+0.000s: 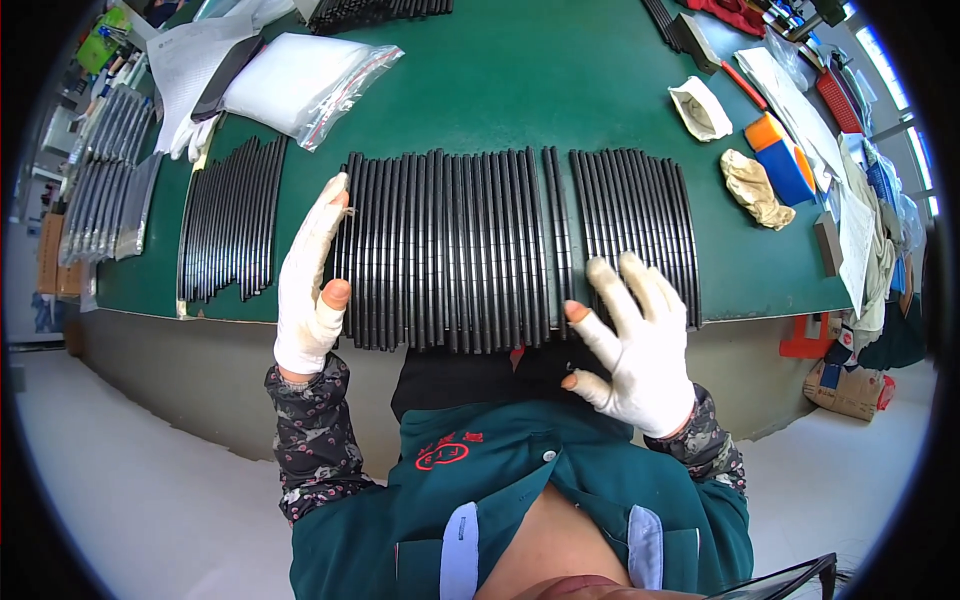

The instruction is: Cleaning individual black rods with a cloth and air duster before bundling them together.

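Dozens of black rods (440, 250) lie side by side at the mid of the surface's (480, 90) near edge, most near ends poking past it. One or two stray rods (557, 205) sit btwn the main row and a smaller R group (640, 210). L hand (306, 290), gloved, stands along the row's L side: fingers straight, together, thumb apart, nothing gripped. R hand (645, 345): fingers spread wide over R group's lower part, no hold; can't tell if tips touch. IMO best w/ light, even pressure, L palm as a fence, so rods don't roll or cross. Another rod bunch (235, 220) lies nr L edge; white bag (300, 85) by far L corner, crumpled cloth (755, 190) twd R edge.
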The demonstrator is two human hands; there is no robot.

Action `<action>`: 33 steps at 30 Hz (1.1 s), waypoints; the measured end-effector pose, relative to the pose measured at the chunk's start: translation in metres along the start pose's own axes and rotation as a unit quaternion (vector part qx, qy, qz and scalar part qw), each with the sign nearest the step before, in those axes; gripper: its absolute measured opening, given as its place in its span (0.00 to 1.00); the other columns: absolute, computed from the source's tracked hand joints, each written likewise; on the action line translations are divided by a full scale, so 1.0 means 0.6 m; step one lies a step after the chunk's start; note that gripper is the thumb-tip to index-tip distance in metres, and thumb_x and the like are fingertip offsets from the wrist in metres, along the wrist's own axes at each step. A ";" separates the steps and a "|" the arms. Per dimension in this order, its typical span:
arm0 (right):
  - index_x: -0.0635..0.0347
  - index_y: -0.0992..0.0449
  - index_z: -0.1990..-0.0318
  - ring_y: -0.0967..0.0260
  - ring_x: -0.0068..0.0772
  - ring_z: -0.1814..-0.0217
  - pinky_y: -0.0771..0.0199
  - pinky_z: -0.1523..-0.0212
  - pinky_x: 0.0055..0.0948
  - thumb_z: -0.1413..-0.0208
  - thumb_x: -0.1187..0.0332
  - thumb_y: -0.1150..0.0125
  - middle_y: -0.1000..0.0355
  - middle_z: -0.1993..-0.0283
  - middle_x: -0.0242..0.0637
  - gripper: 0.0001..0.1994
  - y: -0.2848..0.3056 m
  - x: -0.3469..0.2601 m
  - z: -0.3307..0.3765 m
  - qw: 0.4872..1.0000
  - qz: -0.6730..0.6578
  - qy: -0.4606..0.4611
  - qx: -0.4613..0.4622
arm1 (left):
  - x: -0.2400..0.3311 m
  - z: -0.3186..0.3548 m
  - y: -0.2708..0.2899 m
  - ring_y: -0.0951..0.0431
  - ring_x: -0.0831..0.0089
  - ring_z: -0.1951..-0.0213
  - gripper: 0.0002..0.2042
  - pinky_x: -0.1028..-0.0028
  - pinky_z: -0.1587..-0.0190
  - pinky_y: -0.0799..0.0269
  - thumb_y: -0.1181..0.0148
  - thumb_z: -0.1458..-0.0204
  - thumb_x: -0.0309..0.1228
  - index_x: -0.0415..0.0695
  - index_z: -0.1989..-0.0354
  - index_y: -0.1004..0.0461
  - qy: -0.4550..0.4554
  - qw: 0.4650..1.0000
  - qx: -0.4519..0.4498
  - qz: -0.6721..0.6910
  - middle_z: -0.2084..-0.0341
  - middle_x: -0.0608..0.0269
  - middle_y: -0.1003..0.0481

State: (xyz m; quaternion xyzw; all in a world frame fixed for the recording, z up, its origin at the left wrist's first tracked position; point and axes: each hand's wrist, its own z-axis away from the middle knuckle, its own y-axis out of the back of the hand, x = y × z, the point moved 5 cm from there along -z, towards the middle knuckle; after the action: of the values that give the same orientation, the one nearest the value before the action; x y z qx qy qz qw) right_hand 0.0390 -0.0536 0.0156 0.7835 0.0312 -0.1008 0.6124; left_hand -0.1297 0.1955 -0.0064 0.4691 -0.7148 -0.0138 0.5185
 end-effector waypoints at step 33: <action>0.57 0.32 0.45 0.43 0.59 0.37 0.45 0.41 0.54 0.58 0.43 0.39 0.40 0.38 0.51 0.36 -0.011 -0.044 -0.046 0.999 -0.014 0.035 -0.006 | 0.001 0.001 0.003 0.36 0.53 0.37 0.37 0.62 0.37 0.40 0.55 0.43 0.60 0.38 0.38 0.37 -0.014 0.999 0.032 0.025 0.39 0.45 0.37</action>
State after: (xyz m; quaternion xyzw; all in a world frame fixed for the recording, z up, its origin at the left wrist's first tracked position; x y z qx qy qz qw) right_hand 0.0155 -0.0235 0.0208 0.7825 0.0637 -0.0818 0.6139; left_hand -0.1311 0.1958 -0.0054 0.4674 -0.7336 0.0158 0.4931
